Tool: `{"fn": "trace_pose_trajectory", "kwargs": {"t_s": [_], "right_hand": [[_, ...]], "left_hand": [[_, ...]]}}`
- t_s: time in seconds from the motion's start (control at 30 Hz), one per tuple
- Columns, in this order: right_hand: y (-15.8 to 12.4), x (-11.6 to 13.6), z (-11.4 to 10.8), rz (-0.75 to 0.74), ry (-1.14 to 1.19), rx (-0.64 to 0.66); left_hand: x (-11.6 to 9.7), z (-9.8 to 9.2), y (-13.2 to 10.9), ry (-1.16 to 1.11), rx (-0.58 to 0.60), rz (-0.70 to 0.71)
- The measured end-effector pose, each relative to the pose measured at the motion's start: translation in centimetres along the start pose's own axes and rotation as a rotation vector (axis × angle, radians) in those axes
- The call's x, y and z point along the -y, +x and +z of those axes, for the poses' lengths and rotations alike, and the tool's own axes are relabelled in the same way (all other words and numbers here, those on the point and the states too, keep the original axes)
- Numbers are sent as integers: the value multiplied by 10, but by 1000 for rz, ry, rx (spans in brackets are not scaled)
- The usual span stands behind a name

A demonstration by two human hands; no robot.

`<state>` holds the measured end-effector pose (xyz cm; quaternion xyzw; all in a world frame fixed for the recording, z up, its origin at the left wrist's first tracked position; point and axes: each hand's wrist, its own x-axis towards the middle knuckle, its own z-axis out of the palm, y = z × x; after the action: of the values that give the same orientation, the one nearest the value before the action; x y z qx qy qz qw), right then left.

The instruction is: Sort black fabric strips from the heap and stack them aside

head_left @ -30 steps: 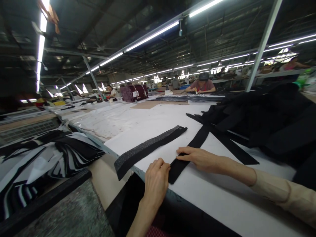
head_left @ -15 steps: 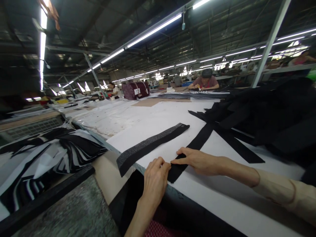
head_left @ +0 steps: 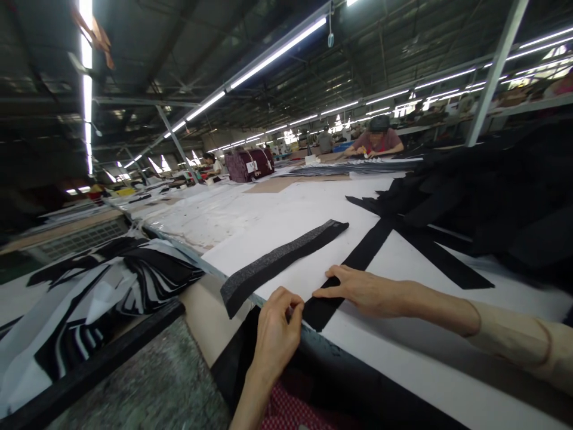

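Note:
My right hand (head_left: pixel 367 292) reaches in from the right in a beige sleeve, fingers flat across a black fabric strip (head_left: pixel 362 254) near its lower end. My left hand (head_left: pixel 277 328) sits at the table's near edge, fingers curled right beside that strip's end. Whether it pinches anything is hard to see. A dark grey strip with a glittery band (head_left: pixel 282 266) lies on the white table top (head_left: pixel 286 224), left of both hands and untouched. A second black strip (head_left: pixel 441 260) crosses the first and runs right.
A heap of black fabric (head_left: pixel 496 203) fills the right side. Black-and-white patterned cloth (head_left: pixel 111 286) lies beyond the near edge at left. Farther along are stacked strips (head_left: pixel 353 169), a maroon bundle (head_left: pixel 248 164) and a co-worker (head_left: pixel 378 140) at work.
The view has tilted and shifted, so everything sits slightly differently in frame. My left fingers have drawn back a little from the black strip's end. My right hand remains on the strip.

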<state>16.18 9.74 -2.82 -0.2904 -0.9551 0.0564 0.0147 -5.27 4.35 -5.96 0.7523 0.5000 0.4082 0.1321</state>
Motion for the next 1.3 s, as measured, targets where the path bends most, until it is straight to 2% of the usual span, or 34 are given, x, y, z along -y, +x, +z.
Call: {"fn": "trace_pose_trajectory", "kwargs": {"t_s": [0.1, 0.23, 0.3, 0.4, 0.5, 0.63, 0.77, 0.97, 1.1, 1.2, 1.3], "right_hand": [[3, 6, -6, -6, -27, 28], [8, 15, -14, 4, -95, 126], [10, 16, -15, -3, -117, 143], [9, 14, -10, -16, -126, 117], [8, 10, -4, -19, -125, 90], [8, 9, -1, -18, -113, 64], [7, 10, -1, -29, -118, 59], [6, 10, -3, -36, -135, 64], [8, 10, 1, -33, -167, 52], [10, 8, 11, -12, -203, 20], [11, 8, 19, -19, -165, -51]], "left_hand": [[3, 5, -6, 105, -18, 87], [11, 6, -11, 195, -43, 226], [13, 2, -13, 117, -15, 203], [15, -5, -13, -83, 16, 93], [13, -8, -13, -136, 5, 28], [8, -4, -12, -50, -9, 0], [6, 2, -11, 37, -19, 32], [12, 5, -16, 311, -94, 220], [19, -6, -23, 460, -53, 334], [31, -18, -26, 413, -52, 301], [44, -24, -19, 338, -141, 207]]}}
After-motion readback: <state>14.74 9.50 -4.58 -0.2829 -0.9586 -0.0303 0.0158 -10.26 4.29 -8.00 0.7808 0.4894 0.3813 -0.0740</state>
